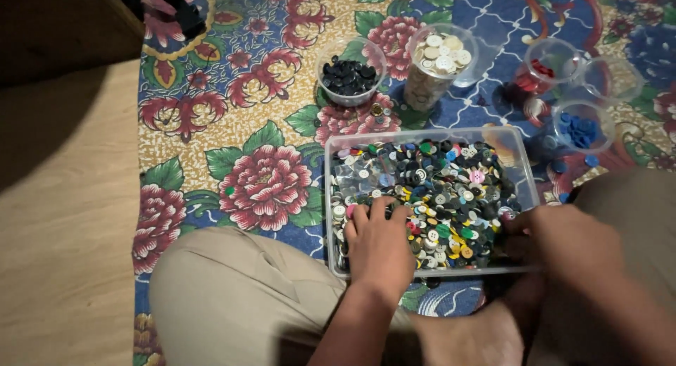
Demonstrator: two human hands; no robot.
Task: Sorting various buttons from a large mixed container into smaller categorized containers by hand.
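A: Nearest us, what do we see of the two hands?

B: Our left hand [379,248] lies palm down in the near-left part of the clear plastic tray [522,170], fingers spread flat on the mixed buttons [451,197]; its grip is apart, clamped on nothing. Our right hand [563,248] sits at the tray's near-right corner with the fingers curled in. We cannot tell whether its grip is together on a button or merely resting against the wall.

A: How would we judge the buttons to handle?

B: As small, hard, light discs, smooth and likely slippery, heaped loose so that they slide over one another. One is best taken by its rim between thumb and fingertip; pressed flat, it tends to skate. The tray looks thin-walled and flexible, so we would hold it by both long rims.

A: What carries all this?

B: A floral cloth [264,127] spread on the floor, with the tray towards its near edge and bare wooden floor [63,218] to the left.

A: And farther off?

B: Beyond the tray, a cup of black buttons [348,76] and a tall cup of white buttons [436,60]; towards the far-right corner, a cup with a few red buttons [546,65], a cup of blue buttons [581,129], and between them a clear cup whose contents we cannot make out.
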